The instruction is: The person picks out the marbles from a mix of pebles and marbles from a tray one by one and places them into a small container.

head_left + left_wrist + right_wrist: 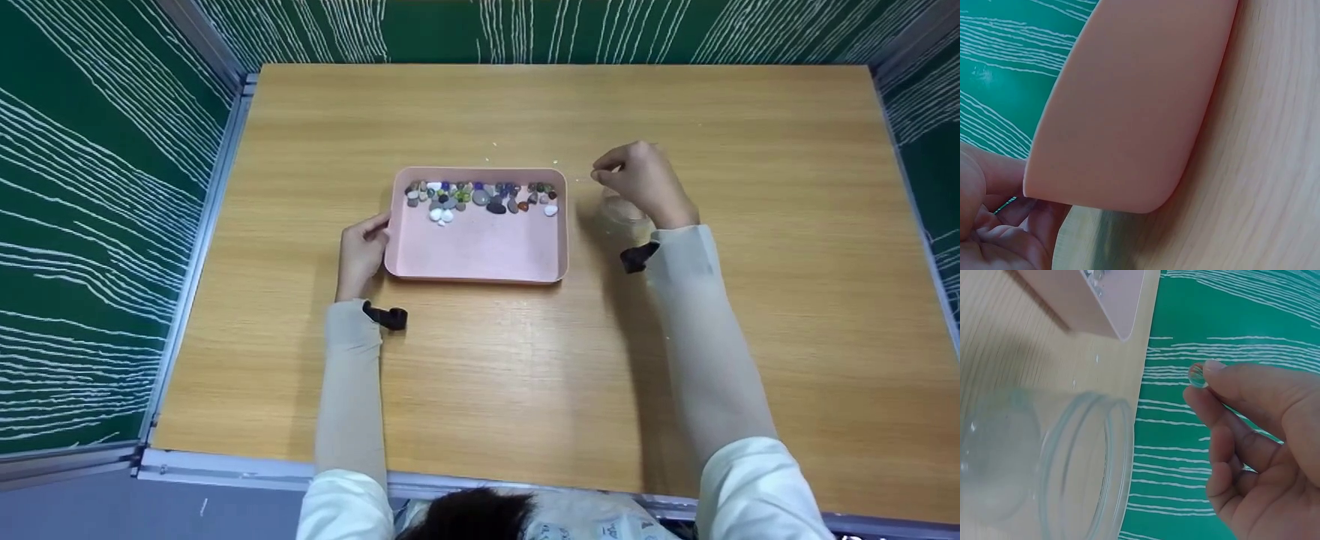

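Note:
My right hand (645, 184) is raised over the table to the right of the tray. Between thumb and forefinger it pinches a small clear glass marble (1197, 376), seen in the right wrist view. Below that hand a transparent jar (1086, 467) stands with its mouth open; in the head view the hand partly covers it. My left hand (361, 255) grips the left side of a pink rectangular tray (480, 255), thumb and fingers at its wall. Colourful pebbles and glass stones (480, 197) lie along the tray's far side, with white pebbles (441, 215) just in front.
Tiny white bits (555, 161) are scattered on the wooden table (510, 375) behind the tray. Green panels with white wavy lines (97, 225) enclose the table at the left, back and right, set in metal frames.

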`<action>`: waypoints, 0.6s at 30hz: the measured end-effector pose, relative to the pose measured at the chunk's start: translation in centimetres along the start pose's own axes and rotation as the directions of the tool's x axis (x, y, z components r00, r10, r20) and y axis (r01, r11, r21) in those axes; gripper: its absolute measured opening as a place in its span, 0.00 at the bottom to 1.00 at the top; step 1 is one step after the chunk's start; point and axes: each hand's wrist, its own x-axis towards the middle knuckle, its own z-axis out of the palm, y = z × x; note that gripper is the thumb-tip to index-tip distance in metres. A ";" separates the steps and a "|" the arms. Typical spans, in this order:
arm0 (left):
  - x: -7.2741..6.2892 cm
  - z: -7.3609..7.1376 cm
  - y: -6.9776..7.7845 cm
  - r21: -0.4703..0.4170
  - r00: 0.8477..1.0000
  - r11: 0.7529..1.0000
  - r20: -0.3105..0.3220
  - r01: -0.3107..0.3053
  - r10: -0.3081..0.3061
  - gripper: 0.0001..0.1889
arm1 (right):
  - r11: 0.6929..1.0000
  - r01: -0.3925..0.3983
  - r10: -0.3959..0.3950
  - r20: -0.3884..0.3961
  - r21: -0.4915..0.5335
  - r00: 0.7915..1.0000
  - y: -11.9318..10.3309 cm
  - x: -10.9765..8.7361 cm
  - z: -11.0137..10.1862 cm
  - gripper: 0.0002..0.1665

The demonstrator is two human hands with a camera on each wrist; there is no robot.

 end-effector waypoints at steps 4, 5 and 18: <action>0.0 -0.1 0.1 0.017 0.999 0.999 0.010 0.037 -0.037 0.20 | 1.000 -0.004 0.004 -0.013 -0.002 1.000 0.6 -0.4 -0.4 0.15; 0.1 -0.2 0.1 0.019 0.999 0.999 0.011 0.044 -0.044 0.20 | 1.000 -0.002 0.002 -0.018 0.000 1.000 0.7 -0.5 -0.5 0.15; 0.1 -0.1 0.0 0.002 0.999 0.999 0.010 0.047 -0.047 0.20 | 0.998 0.048 -0.046 -0.067 0.030 0.997 3.7 -1.3 -0.3 0.14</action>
